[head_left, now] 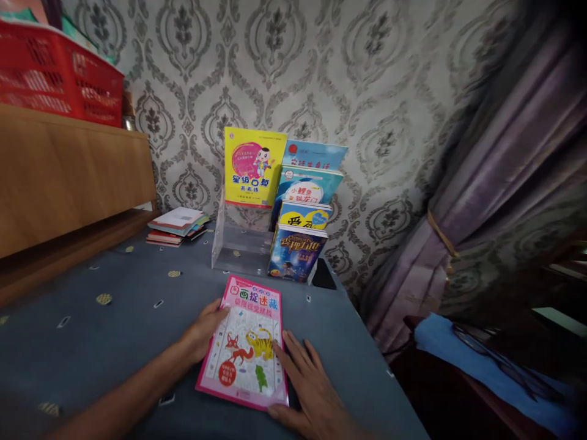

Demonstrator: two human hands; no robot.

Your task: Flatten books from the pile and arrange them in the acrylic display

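Observation:
A pink picture book (247, 382) with a fox and a tiger on its cover lies on the cloth-covered table. My left hand (204, 333) grips its left edge, thumb over the cover and the other fingers mostly hidden. Along the right edge rests my right hand (309, 382), fingers spread, with fingertips and thumb touching the book. Behind it stands a clear stepped book rack (238, 247). On its upper left tier leans a yellow workbook (254, 168). The right side holds a column of books, with a dark blue book (297, 253) in front.
A stack of books (177, 226) lies at the back left, beside a wooden cabinet (77, 183) carrying a red basket (59, 73). A black phone (324, 274) sits right of the rack. Beyond the table's right edge are glasses (495, 354) on blue cloth and a purple curtain (477, 183).

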